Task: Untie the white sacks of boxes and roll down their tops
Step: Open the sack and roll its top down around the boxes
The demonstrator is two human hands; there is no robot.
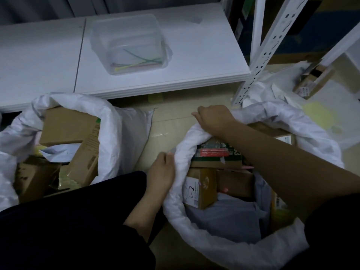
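Observation:
A white sack (196, 236) stands open on the floor in front of me, its top rolled into a thick rim, with cardboard boxes (202, 189) and a green box inside. My left hand (161, 174) grips the rim on its left side. My right hand (212, 118) grips the rim at its far edge, fingers curled over the fabric. A second white sack (109, 133) at the left is open too, its top rolled down around brown boxes (68, 127). A third white sack (288, 117) lies at the right behind my right arm.
A low white shelf board (194, 61) runs across the back with a clear plastic tub (128, 43) holding coloured ties. White perforated rack posts (259, 55) rise at the right. More boxes (313, 80) sit at the far right. Bare floor (165, 125) lies between the sacks.

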